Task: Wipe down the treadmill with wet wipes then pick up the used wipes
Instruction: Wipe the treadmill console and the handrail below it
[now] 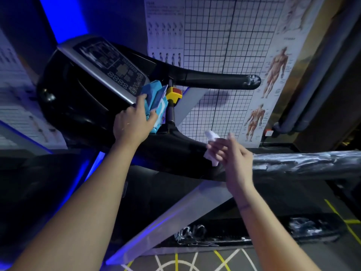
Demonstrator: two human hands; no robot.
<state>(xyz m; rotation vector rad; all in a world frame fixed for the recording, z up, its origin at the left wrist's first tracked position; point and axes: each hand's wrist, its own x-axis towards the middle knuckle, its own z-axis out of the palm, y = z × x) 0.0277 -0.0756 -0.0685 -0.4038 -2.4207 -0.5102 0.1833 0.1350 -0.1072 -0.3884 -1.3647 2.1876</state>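
Forearms reach fwd from bottom edge. L hand (134,122) grips blue wet-wipe pack (156,100) against lower edge of treadmill console (109,69). R hand (232,155) pinches crumpled white wipe (212,145) by near handrail (302,163). Console labels, pack print & anatomy poster (273,79) text too blurred to read.

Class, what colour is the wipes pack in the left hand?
The pack is light blue with a paler flap; the head view shows it.
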